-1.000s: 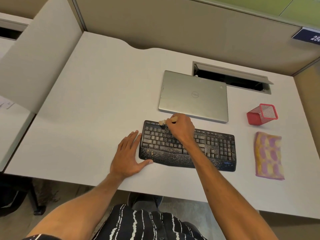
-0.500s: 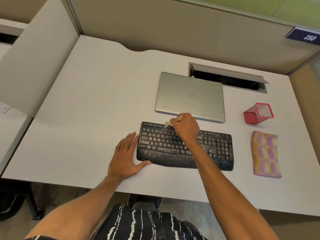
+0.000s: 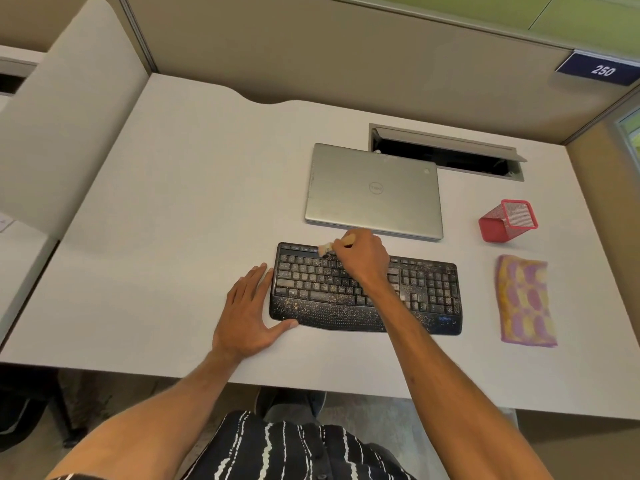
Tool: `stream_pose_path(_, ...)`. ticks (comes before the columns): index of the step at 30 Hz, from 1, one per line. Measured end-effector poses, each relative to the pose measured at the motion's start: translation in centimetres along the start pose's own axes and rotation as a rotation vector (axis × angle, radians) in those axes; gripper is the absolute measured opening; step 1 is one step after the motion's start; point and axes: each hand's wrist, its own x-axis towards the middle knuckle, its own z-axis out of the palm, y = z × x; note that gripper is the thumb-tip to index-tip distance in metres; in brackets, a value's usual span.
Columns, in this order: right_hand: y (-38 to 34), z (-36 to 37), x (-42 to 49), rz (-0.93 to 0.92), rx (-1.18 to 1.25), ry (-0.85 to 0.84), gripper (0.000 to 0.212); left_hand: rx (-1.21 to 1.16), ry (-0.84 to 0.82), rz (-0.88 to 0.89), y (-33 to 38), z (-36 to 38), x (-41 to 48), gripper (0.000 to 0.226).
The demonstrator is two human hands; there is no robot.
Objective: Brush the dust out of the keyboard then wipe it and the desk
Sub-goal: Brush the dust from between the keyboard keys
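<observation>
Black keyboard (image 3: 367, 292) lies near desk (image 3: 173, 237) front edge, speckled all over with pale dust. Right hand (image 3: 362, 259) curls its fingers round a small brush (image 3: 329, 248), bristles on the top key row, left of centre, likely angled to flick grit out. Left hand (image 3: 247, 313) flat on the desk, fingers straight, thumb against the keyboard's corner, apparently bracing it. Behind: closed laptop (image 3: 374, 192). Right: folded cloth (image 3: 524, 301), unused; red mesh cup (image 3: 507, 225) tipped over.

Right hand (image 3: 363, 261) apparently swept brush (image 3: 325, 250) slightly leftward.
</observation>
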Motion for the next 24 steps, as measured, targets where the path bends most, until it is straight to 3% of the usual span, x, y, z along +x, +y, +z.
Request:
stream_pose_path(5,-0.03,-0.7,-0.04,0.033,-0.006,0.124,0.019,0.001,0.009,0.006,0.07,-0.12,0.0,0.12)
stream_pose_path(12,0.23,-0.48,-0.05,0.018,-0.038,0.016,0.02,-0.006,-0.001,0.004,0.09,-0.17,-0.01,0.12)
stream_pose_path(24,-0.54,-0.56,0.29,-0.014,-0.045,-0.002,0.022,0.002,-0.008,0.006,-0.01,-0.14,0.02,0.12)
